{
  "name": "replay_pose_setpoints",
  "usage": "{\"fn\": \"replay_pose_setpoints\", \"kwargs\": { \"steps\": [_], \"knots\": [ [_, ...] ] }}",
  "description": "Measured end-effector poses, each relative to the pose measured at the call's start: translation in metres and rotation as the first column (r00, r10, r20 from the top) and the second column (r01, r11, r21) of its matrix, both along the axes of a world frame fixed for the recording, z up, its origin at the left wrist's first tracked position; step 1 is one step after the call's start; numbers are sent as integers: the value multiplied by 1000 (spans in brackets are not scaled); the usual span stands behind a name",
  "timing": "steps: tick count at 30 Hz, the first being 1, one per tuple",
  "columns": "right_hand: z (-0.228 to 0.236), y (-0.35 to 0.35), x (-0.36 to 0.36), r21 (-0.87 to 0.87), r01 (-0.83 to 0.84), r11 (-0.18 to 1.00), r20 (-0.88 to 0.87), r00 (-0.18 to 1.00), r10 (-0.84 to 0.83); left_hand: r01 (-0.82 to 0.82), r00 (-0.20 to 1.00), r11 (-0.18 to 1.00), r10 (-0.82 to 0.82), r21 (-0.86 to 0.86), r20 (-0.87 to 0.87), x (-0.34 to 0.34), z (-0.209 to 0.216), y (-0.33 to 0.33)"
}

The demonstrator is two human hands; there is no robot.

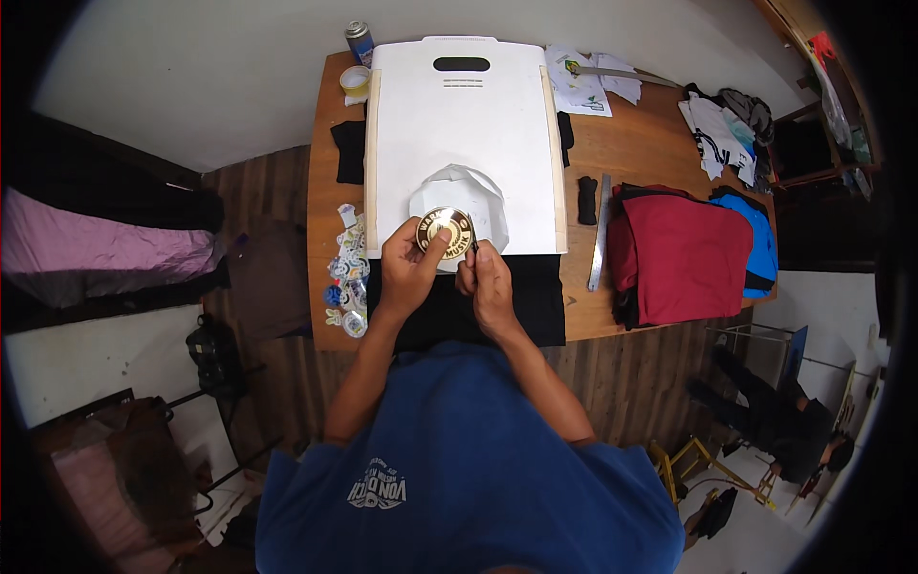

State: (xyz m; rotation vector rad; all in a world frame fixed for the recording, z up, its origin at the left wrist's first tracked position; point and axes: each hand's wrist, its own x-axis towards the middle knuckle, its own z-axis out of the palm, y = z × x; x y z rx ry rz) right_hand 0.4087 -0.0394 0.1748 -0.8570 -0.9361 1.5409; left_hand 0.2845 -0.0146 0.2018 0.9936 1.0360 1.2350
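I see both forearms coming up from the lower edge, elbows bent, hands meeting at frame centre. Left hand (pixel 406 273) is clamped on a round black-and-gold sticker (pixel 444 232), thumb across its face. Right hand (pixel 490 285) is curled shut just beside it, fingertips at the sticker's right rim w/ a thin dark tool. Sticker sits over white backing paper (pixel 473 196) on a white board (pixel 464 124). Black cloth (pixel 535 301) lies under the wrists, wooden surface (pixel 660 124) around; folded red shirt (pixel 693 258) centre right.

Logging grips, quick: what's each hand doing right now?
Left hand: closed on the round sticker.
Right hand: closed, pinching a thin dark tool at the sticker's edge.
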Motion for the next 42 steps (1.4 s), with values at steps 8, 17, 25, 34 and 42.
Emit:
{"fn": "replay_pose_setpoints", "kwargs": {
  "steps": [8, 17, 25, 34, 42],
  "knots": [
    [1, -2, 1, -74, -8, 997, -79, 997, 2, -54, 997, 997, 51, 49, 65, 1, -3, 0],
    [1, -5, 6, -32, -37, 999, 17, 999, 38, -84, 994, 994, 79, 65, 78, -2, -6, -2],
    [-1, -4, 2, 85, -29, 996, -33, 999, 32, -59, 996, 997, 55, 56, 67, -4, -6, -2],
    [-1, -3, 0, 91, -24, 996, -30, 999, 27, -53, 997, 997, 50, 55, 60, -4, -7, -3],
    [-3, -2, -1, 2, -14, 1000, 4, 1000, 14, 17, 999, 1000, -17, 0, 50, -4, -8, -2]
  ]
}}
